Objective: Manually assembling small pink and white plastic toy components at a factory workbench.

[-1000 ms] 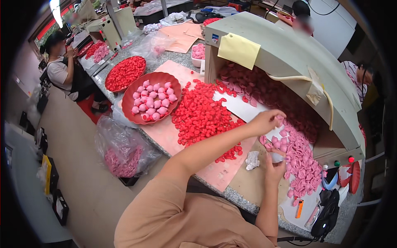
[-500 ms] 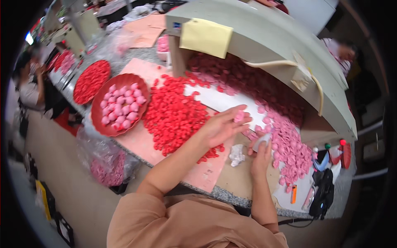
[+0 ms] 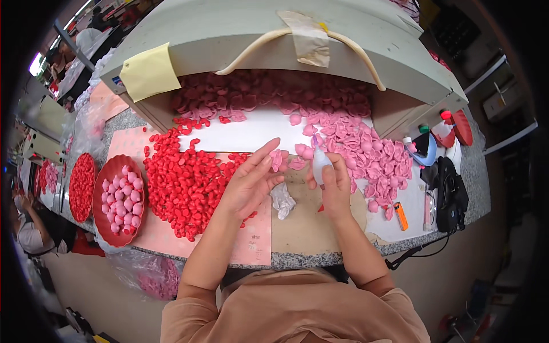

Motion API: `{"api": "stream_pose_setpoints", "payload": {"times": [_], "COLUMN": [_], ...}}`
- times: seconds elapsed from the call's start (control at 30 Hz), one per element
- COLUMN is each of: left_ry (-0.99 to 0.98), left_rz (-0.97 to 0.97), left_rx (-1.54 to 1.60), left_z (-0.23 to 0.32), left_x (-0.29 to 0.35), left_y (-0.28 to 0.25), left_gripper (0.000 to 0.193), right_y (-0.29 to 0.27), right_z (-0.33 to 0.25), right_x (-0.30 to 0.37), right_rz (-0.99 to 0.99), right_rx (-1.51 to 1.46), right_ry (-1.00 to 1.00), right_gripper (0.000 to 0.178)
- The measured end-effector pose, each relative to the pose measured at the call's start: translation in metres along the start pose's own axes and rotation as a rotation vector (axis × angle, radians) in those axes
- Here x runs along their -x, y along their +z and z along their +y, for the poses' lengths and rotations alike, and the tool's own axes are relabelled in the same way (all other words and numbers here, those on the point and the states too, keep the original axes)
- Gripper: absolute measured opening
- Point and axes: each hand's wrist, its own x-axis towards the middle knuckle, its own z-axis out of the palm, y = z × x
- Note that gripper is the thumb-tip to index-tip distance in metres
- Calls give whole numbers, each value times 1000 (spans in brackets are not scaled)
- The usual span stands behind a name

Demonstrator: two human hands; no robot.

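My left hand (image 3: 247, 182) is palm up over the work table, pinching a small pink shell-like piece (image 3: 277, 160) at its fingertips. In my right hand (image 3: 334, 191) is a small translucent squeeze bottle (image 3: 322, 164) with a thin nozzle pointing away from me, a short gap from the pink piece. Another pink piece (image 3: 297, 164) lies on the table between the hands. A heap of pink cupped pieces (image 3: 372, 154) spreads beyond my right hand. Small glossy red pieces (image 3: 189, 183) are piled to the left of my left hand.
A grey hood-like housing (image 3: 229, 43) arches over the far side, with more pink pieces beneath. Left stand a scalloped red bowl (image 3: 103, 224) of pink balls and a tray of red pieces (image 3: 83, 186). Crumpled white paper (image 3: 282, 201), an orange lighter (image 3: 401, 216) and a black pouch (image 3: 452, 194) lie nearby.
My view has swung to the right, so the housing now lies straight ahead. The bottle's nozzle now shows, pointing away. My hands still hold the pink piece and the bottle.
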Motion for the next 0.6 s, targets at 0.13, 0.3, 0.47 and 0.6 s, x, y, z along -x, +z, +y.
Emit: {"api": "stream_pose_setpoints", "payload": {"times": [0.13, 0.3, 0.47, 0.6], "left_ry": [-88, -112, 81, 301], "left_rz": [47, 45, 153, 189], "left_rx": [-14, -248, -132, 17], "left_z": [-10, -19, 7, 34], "left_x": [-2, 4, 1, 2], "left_y": [-3, 7, -1, -17], "left_gripper": [43, 43, 43, 44], "right_y": [7, 14, 3, 16], "right_z": [-2, 0, 4, -6], "right_x": [2, 2, -2, -2], "right_rz": [-11, -70, -59, -50], "right_rx": [87, -5, -54, -92], "right_ry": [-81, -87, 11, 77], "right_gripper": [34, 36, 34, 27]}}
